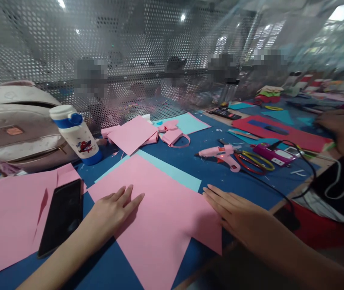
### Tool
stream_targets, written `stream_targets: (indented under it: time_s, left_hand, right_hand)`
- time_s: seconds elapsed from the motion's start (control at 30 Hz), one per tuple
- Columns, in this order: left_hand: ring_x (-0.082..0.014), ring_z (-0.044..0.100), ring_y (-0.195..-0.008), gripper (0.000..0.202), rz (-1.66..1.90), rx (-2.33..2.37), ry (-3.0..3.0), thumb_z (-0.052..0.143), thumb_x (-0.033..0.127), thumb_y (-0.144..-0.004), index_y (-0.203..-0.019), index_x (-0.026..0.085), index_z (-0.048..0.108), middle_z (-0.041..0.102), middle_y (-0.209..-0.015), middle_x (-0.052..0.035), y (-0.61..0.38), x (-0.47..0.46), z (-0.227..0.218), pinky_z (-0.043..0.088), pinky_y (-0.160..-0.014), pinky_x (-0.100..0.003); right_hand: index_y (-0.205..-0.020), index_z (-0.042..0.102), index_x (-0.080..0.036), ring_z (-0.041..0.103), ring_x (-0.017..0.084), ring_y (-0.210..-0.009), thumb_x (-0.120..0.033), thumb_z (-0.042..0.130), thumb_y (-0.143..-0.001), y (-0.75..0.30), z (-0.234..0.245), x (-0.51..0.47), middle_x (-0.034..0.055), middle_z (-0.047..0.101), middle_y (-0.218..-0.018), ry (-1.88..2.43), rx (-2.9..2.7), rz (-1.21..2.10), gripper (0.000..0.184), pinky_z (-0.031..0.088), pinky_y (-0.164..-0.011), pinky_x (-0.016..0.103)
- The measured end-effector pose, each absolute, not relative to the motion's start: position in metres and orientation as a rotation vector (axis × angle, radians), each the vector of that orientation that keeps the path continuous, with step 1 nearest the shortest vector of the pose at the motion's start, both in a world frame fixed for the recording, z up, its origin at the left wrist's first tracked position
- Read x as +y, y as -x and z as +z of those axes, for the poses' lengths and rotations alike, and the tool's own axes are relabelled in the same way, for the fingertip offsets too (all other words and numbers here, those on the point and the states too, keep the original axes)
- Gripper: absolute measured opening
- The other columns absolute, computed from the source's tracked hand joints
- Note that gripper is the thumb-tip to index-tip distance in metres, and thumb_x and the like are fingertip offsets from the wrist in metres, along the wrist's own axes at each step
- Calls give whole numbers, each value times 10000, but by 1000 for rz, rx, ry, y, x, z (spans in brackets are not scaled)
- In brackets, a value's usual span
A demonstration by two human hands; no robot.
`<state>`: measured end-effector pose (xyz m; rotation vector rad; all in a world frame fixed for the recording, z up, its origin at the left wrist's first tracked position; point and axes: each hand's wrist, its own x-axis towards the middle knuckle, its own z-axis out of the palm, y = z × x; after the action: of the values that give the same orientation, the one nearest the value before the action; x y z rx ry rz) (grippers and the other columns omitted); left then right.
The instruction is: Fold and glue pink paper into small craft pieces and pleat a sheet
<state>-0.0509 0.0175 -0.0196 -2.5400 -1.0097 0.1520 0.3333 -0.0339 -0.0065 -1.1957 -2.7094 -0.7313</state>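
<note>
Press the pink paper (162, 213) flat on the desk (235, 184) with light, even pressure, left hand (114, 207) spread on it, right hand (233, 211) outstretched at its right edge, neither gripping anything.

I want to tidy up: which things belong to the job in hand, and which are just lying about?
Seemingly in the job:
- pink paper, left hand on it, right hand at its edge
- light-blue paper, partly beneath
- possibly the glue gun

Probably just lying about:
- phone
- bottle
- backpack
</note>
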Motion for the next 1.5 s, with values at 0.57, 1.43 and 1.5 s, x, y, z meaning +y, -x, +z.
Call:
stream_targets:
  time_s: [0.57,1.43,1.5]
  left_hand:
    - [-296,616,-1243,841,211,-1060,2606,453,-125,-757,-1495,277,427,533,-1465,-139,46,12,6,628,-793,-354]
    - [-288,732,-929,170,-595,-371,2713,594,122,-921,-1007,11,690,757,-1017,-183,-44,-13,7,635,-755,-401]
    - [-295,739,-911,165,-600,-382,2708,600,107,-913,-1001,0,689,758,-1012,-196,-46,-14,8,642,-736,-403]
  right_hand:
    - [-1052,760,-166,658,333,-1117,-291,404,-974,-347,11,-42,160,734,-1158,1297,-2710,-494,385,552,-822,472]
    - [-1228,681,-289,617,227,-1226,-309,501,-994,-330,14,-44,33,625,-1388,938,-2757,73,296,533,-994,378]
    - [-1236,673,-276,604,229,-1243,-296,518,-981,-329,15,-43,42,623,-1390,919,-2765,112,299,522,-1019,390]
